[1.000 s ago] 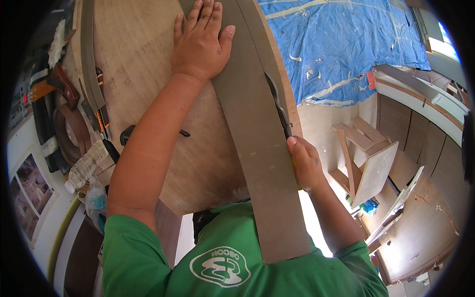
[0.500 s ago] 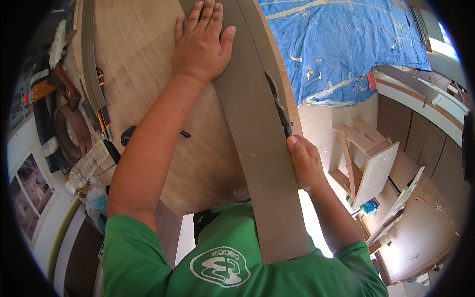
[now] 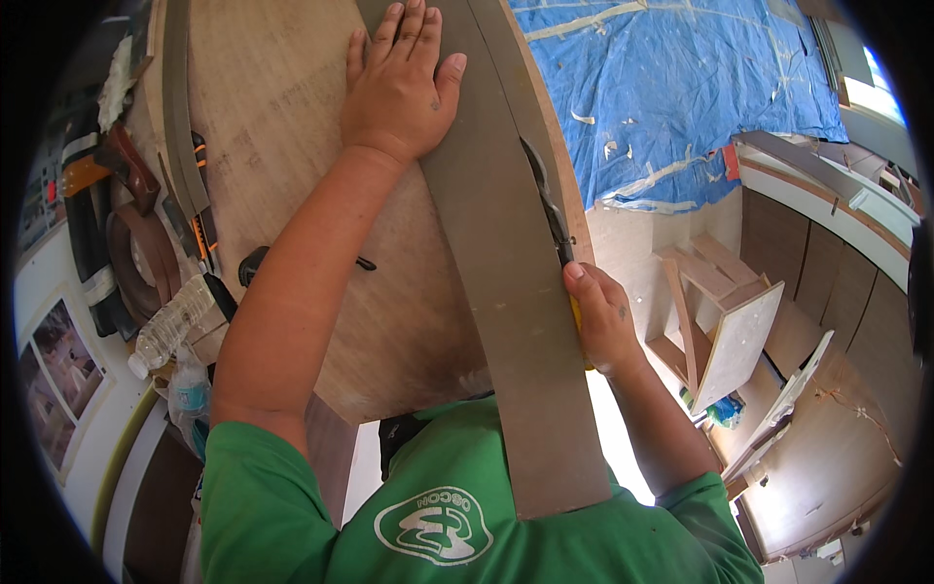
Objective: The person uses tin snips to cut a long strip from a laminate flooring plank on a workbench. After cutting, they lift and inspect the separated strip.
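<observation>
A long grey-brown laminate strip [image 3: 506,263] runs from the wooden board down over my green shirt. My left hand [image 3: 399,102] lies flat, fingers stretched out, across the strip's upper part and the board beside it. Along the strip's right edge my right hand [image 3: 605,316] is closed around the yellow handle of what look like tin snips [image 3: 564,251]. Their dark front end sits in an opening at the edge, where a narrow offcut bends away. From this opening a thin dark line runs up the strip. The palm hides most of the handle.
Under the strip is a wooden board [image 3: 282,107]. To its left are an orange-black cutter [image 3: 204,238], a coiled brown band [image 3: 136,258] and a plastic bottle [image 3: 173,326]. A blue sheet [image 3: 671,88] spreads at the upper right, above a small wooden frame [image 3: 725,321].
Almost nothing differs. My right hand has shifted very slightly, with a bit more of the yellow handle showing. My left hand stays flat in nearly the same place.
</observation>
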Available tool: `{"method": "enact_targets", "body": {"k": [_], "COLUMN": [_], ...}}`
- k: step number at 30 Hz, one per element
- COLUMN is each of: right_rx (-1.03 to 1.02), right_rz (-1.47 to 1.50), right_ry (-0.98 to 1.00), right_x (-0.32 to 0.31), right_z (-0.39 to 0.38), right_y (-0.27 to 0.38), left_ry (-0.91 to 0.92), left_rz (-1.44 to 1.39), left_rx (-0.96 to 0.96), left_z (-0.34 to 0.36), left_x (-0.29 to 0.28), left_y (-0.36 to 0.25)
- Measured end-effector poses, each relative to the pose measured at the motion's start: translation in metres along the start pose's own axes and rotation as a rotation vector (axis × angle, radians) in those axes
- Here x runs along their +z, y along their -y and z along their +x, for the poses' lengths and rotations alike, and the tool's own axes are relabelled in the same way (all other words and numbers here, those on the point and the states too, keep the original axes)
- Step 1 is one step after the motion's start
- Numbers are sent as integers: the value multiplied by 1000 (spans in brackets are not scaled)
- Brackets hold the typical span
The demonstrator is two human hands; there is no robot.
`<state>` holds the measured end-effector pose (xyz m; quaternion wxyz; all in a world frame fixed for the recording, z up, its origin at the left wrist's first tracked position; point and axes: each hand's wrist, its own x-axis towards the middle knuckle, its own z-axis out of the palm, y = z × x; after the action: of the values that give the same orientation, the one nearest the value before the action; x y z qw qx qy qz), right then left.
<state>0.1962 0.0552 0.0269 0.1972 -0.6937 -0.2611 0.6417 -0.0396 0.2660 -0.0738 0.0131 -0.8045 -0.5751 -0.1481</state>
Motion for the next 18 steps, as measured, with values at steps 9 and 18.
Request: {"method": "enact_targets", "body": {"k": [9,18], "right_rx": [72,10], "right_rz": [98,49], "right_ry": [26,20], "right_x": [3,3], "right_z": [1,4], "right_y": [14,9], "left_ry": [-1,4], "left_rz": [-13,-7], "left_rx": [-8,-11], "left_z": [0,0], "left_x": [0,0], "left_y": [-1,0]}}
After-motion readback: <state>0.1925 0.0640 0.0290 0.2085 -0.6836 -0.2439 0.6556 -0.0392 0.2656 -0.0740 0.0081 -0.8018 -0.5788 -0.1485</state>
